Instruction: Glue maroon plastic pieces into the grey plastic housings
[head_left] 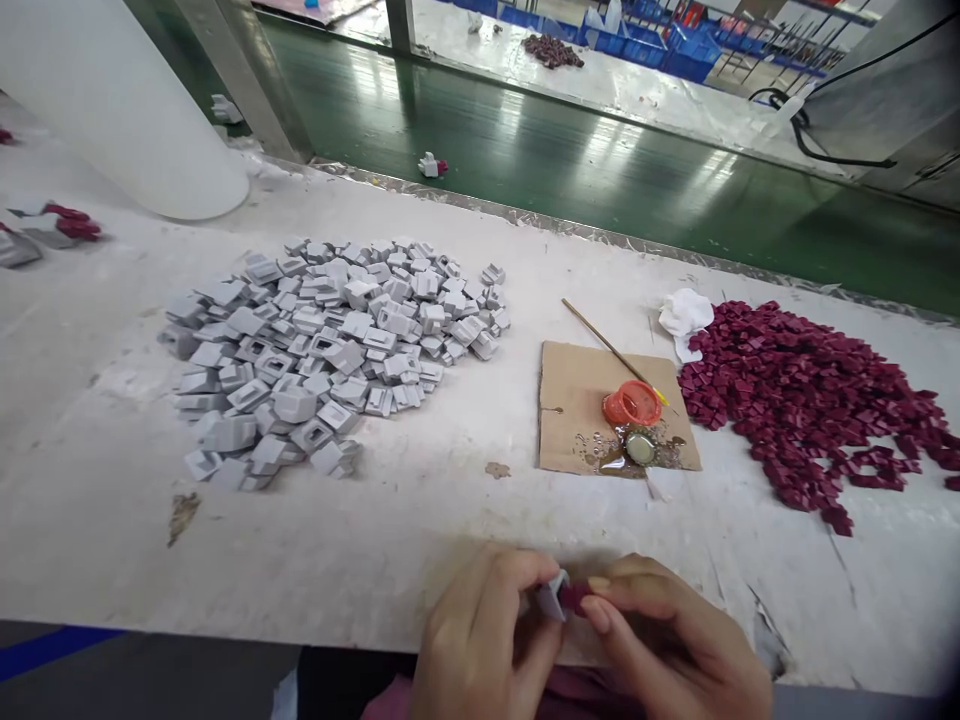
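Pinching a small light-grey plastic housing (551,600) in the left hand (487,635), grip narrow, thumb and forefinger closed round it. Holding a small maroon plastic piece (576,598) in the right hand (675,635), grip narrow too, thumb and fingertip on its outer end. Keeping both just above the near edge of a worn white tabletop (427,510), about centre. Touching, maroon piece to angled side of grey housing; cannot tell how far in, fingers covering part.

Heaped left of centre: a broad pile of light-grey plastic housings (337,340). Heaped far right: a dense pile of maroon plastic pieces (810,390), with crumpled white tissue (685,313) touching its left edge.

Placed between piles: a flat brown cardboard square (562,380), wet at its near side. Standing on it: a small round red plastic cup (616,408); lying just in front, in the wet patch, a round metal bottle cap (640,447). Laid slantwise over the cardboard's far edge, behind the cup: a thin brown stick with yellow near its tip (607,342).

Running beyond: a green conveyor belt (525,150), carrying a grey-and-maroon plastic part (431,165).
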